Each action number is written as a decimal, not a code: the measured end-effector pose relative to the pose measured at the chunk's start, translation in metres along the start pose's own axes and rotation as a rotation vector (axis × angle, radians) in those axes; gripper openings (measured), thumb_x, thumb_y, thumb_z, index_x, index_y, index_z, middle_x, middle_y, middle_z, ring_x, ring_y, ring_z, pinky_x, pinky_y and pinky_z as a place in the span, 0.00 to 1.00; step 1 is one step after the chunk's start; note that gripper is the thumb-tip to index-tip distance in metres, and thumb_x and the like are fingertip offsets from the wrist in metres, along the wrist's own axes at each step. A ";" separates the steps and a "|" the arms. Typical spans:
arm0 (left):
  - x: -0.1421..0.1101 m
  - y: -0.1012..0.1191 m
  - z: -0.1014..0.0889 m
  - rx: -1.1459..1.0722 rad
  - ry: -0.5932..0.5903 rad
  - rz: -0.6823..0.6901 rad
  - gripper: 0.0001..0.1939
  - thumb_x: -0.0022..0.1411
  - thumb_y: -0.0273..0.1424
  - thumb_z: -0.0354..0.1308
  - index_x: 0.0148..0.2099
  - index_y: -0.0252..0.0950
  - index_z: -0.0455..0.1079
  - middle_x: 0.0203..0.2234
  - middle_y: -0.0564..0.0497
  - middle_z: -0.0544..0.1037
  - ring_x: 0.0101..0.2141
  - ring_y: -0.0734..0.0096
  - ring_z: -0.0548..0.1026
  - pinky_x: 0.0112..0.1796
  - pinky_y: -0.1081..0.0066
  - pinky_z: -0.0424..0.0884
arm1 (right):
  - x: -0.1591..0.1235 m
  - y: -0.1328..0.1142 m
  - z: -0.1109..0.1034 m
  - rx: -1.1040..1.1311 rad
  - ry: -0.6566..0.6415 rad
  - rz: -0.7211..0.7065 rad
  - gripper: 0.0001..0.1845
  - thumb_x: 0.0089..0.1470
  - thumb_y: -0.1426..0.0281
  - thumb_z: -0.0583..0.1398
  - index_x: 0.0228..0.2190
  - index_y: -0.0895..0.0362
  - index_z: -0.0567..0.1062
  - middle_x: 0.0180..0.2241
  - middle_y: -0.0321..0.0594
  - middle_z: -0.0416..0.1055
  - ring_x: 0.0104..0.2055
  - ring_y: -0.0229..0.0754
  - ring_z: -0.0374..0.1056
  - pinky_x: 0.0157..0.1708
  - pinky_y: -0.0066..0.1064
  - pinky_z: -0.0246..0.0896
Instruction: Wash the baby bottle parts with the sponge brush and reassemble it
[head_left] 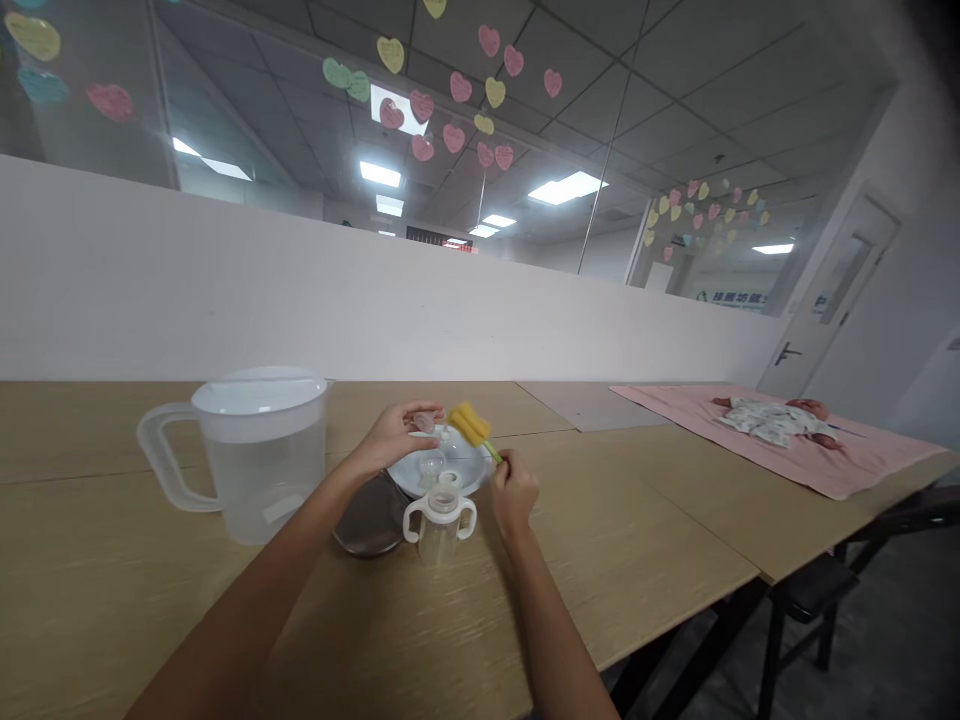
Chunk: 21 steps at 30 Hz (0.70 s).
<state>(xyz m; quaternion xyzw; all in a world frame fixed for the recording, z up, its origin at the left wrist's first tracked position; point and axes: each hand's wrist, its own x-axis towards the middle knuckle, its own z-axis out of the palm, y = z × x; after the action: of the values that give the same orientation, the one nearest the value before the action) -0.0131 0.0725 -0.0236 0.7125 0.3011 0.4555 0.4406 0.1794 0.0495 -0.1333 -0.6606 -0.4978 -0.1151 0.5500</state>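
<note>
My left hand [390, 440] pinches a small clear cup-like piece [424, 422], perhaps a bottle cap, above a white bowl [480, 478]. In my right hand [514, 490] is the green handle of a sponge brush [470, 424]; its yellow sponge head points up and left, close to the clear piece but apart from it. Inside the bowl lie a clear rounded part [431, 466] and a small white ring-like part [450, 479]. A clear baby bottle [439, 535] with two white side handles stands upright and uncapped in front of the bowl.
To the left stands a large translucent pitcher [262, 470] with a lid. A dark brown flat round object [369, 520] lies beside the bowl. Far right, a doll [772, 422] lies on a pink cloth [840, 475]. A dark stool [814, 588] is beside the table's right edge.
</note>
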 end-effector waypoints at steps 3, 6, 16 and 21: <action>0.001 -0.001 0.001 -0.008 0.054 0.019 0.31 0.38 0.32 0.68 0.48 0.30 0.68 0.46 0.41 0.74 0.47 0.58 0.72 0.49 0.58 0.68 | -0.002 0.000 0.003 -0.034 -0.058 -0.051 0.17 0.48 0.74 0.45 0.28 0.58 0.73 0.27 0.42 0.72 0.31 0.41 0.64 0.31 0.28 0.51; 0.001 0.000 0.001 -0.007 0.106 0.008 0.32 0.40 0.33 0.67 0.49 0.30 0.68 0.46 0.41 0.74 0.47 0.57 0.72 0.48 0.57 0.68 | -0.001 0.001 0.002 -0.027 -0.059 0.060 0.18 0.52 0.72 0.43 0.31 0.58 0.73 0.28 0.41 0.72 0.30 0.41 0.65 0.29 0.28 0.50; 0.004 -0.008 0.006 0.068 0.109 0.017 0.22 0.44 0.37 0.65 0.41 0.30 0.73 0.40 0.45 0.78 0.44 0.56 0.73 0.45 0.61 0.69 | -0.001 -0.009 -0.004 0.047 -0.056 -0.032 0.28 0.60 0.58 0.39 0.28 0.58 0.72 0.24 0.41 0.70 0.28 0.40 0.64 0.28 0.27 0.49; 0.002 -0.001 0.011 0.045 0.119 -0.002 0.26 0.49 0.46 0.60 0.43 0.32 0.74 0.41 0.45 0.77 0.44 0.58 0.72 0.42 0.66 0.69 | -0.004 -0.012 -0.005 -0.015 0.001 -0.289 0.25 0.60 0.60 0.44 0.21 0.58 0.70 0.18 0.38 0.65 0.23 0.36 0.59 0.26 0.26 0.47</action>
<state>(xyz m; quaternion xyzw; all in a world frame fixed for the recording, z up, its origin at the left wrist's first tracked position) -0.0026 0.0706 -0.0255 0.6934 0.3377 0.4899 0.4063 0.1701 0.0422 -0.1273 -0.5863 -0.5864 -0.1973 0.5229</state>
